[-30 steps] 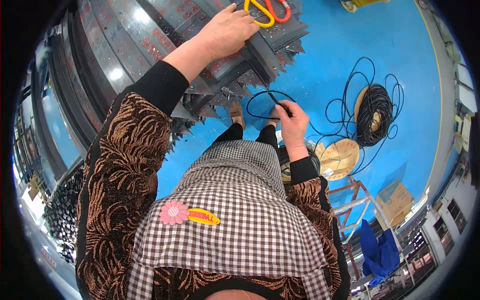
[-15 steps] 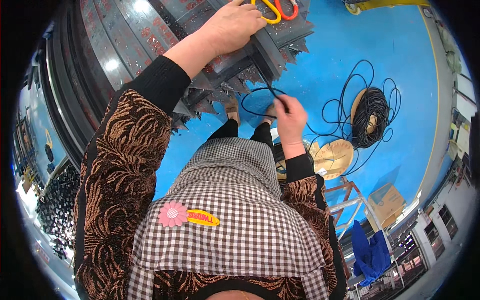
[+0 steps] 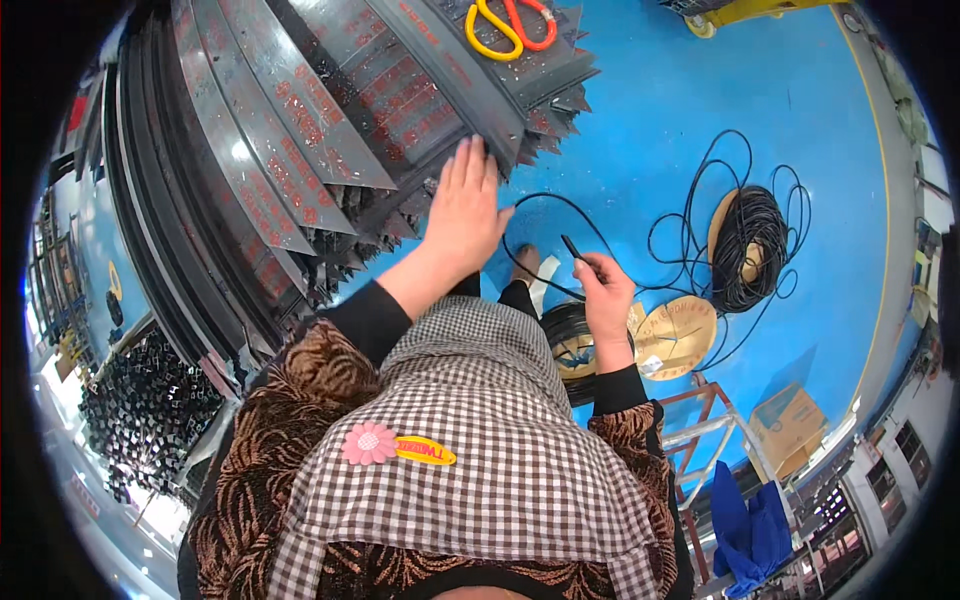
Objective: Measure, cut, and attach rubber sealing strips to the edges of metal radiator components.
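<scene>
My left hand (image 3: 463,208) lies with its fingers stretched out against the end of a dark grey profile (image 3: 470,95) with red printing. Nothing is held in it. Beside its thumb, a thin black cord (image 3: 560,200) loops over to the right. In the fingers of my right hand (image 3: 606,298) is a short black stick-like piece (image 3: 572,247), its tip pointing up and left; its exact kind is unclear. Scissors (image 3: 500,56) with yellow and red handles rest on the profiles at the far side, above my left hand.
Stacked profiles (image 3: 255,150) with jagged cut ends fill the left. On the blue floor at right lie a cord coil (image 3: 748,240), a round cardboard disc (image 3: 683,335) and another coil (image 3: 567,340). A metal frame (image 3: 695,425), cardboard box (image 3: 788,428) and blue cloth (image 3: 745,525) stand lower right.
My left hand has come back from beside the scissors to the near profile end. My right hand has moved down and right, away from the profiles, with the black piece now visible.
</scene>
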`<state>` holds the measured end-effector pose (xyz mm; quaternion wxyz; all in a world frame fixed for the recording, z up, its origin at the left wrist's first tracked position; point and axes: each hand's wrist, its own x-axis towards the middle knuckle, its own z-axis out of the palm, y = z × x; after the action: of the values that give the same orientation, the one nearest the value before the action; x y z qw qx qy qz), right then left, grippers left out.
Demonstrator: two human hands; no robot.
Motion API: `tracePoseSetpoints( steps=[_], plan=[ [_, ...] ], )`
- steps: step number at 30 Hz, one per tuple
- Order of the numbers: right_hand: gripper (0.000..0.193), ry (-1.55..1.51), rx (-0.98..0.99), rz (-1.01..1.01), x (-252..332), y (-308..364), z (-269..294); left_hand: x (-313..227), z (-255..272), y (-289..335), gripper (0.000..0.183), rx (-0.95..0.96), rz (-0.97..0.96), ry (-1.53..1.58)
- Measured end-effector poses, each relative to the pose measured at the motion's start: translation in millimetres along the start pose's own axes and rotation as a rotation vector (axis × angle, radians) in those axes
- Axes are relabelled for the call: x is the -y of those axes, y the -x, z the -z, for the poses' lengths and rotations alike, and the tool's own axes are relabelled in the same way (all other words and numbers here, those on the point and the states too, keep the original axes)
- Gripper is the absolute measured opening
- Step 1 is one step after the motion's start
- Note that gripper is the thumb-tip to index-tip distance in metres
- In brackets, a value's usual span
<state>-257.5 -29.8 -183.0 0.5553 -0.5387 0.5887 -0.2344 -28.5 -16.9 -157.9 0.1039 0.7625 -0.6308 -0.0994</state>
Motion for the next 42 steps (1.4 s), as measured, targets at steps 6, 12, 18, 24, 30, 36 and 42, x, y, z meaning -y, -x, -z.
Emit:
tracePoseSetpoints(
  steps=[6, 12, 18, 24, 30, 36, 42],
  plan=[
    [0.013, -0.053, 0.063, -0.022, -10, 2, 43, -51, -2, 79, 0.016, 0.392, -0.458, 0.654],
    [0.014, -0.233, 0.253, -0.106, 2, -12, 34, -40, -19, 75, 0.023, 0.046, 0.201, 0.610],
    [0.013, -0.224, 0.410, 0.052, 26, -45, -26, -28, -27, 47, 0.025, -0.064, 0.651, 0.961],
    [0.014, -0.398, 0.396, -0.139, 29, -64, -51, -24, -37, 79, 0.023, 0.134, 0.767, 1.178],
    [0.015, -0.456, 0.417, -0.176, 20, -68, -67, -12, -47, 96, 0.022, 0.283, 0.826, 1.176],
    [0.013, -0.173, 0.278, 0.070, 13, -64, -76, -7, -50, 100, 0.020, 0.277, 0.804, 1.151],
    [0.010, 0.158, 0.105, 0.316, 19, -58, -80, -4, -45, 99, 0.021, 0.266, 0.796, 1.183]
  ],
)
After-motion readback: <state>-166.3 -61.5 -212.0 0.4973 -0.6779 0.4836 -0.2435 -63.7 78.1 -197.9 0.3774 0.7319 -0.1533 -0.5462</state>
